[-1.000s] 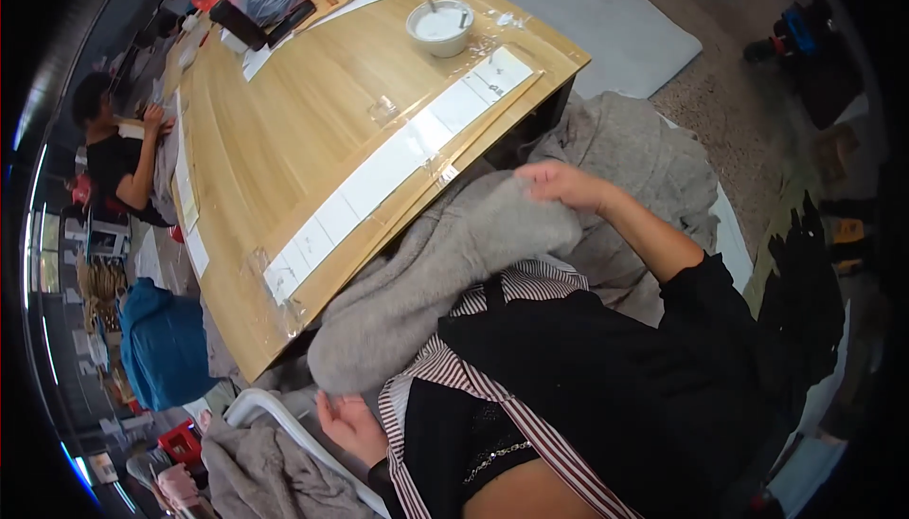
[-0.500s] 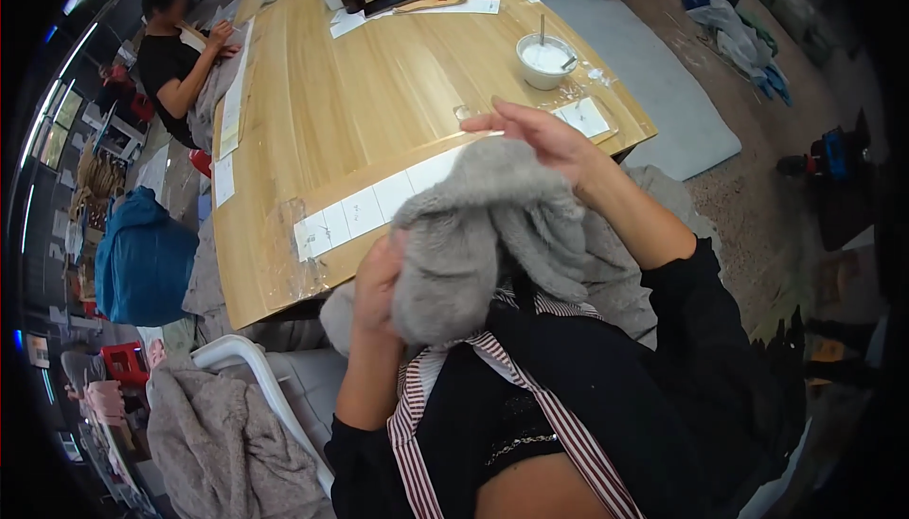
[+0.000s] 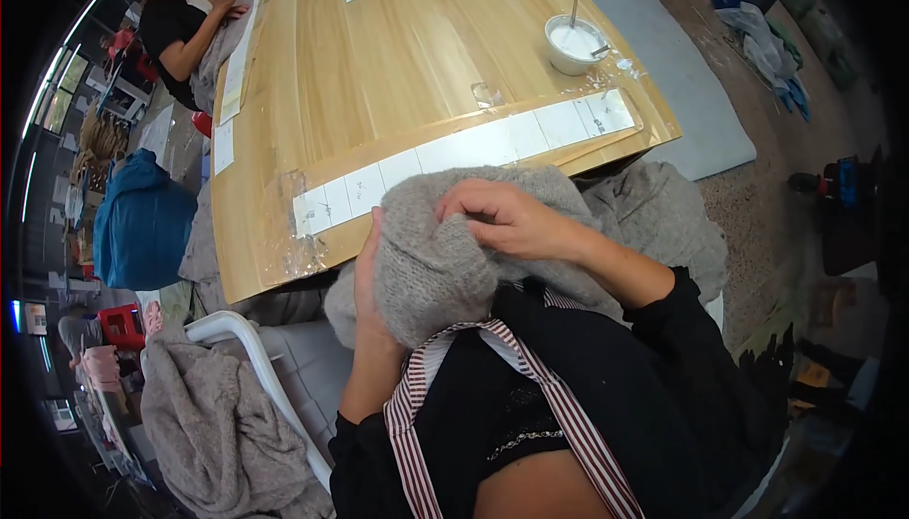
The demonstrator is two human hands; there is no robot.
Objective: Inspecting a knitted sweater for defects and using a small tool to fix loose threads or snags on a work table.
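A grey fuzzy knitted garment (image 3: 431, 277) is bunched over my lap at the table's near edge. Its left side rests in my left hand (image 3: 367, 277), whose thumb side shows along the edge while the other fingers are hidden by the knit. On top of the bunch, my right hand (image 3: 502, 219) pinches a fold of the fabric, thumb against bent fingers. More grey knit (image 3: 663, 216) hangs to the right beside my forearm. I wear a striped apron (image 3: 559, 396) over black clothes.
Before me stands a wooden table (image 3: 379, 83) with a white marked strip (image 3: 454, 159) along its near edge. A white bowl (image 3: 573, 50) with utensils stands at the right. Grey knitwear (image 3: 222, 415) lies on a white-framed chair (image 3: 256, 358). At far left, a person (image 3: 180, 31) works beside the table.
My right hand has come down from beyond the garment's top to pinch its fabric. The garment is lower and more gathered, and my left hand stays at its left side.
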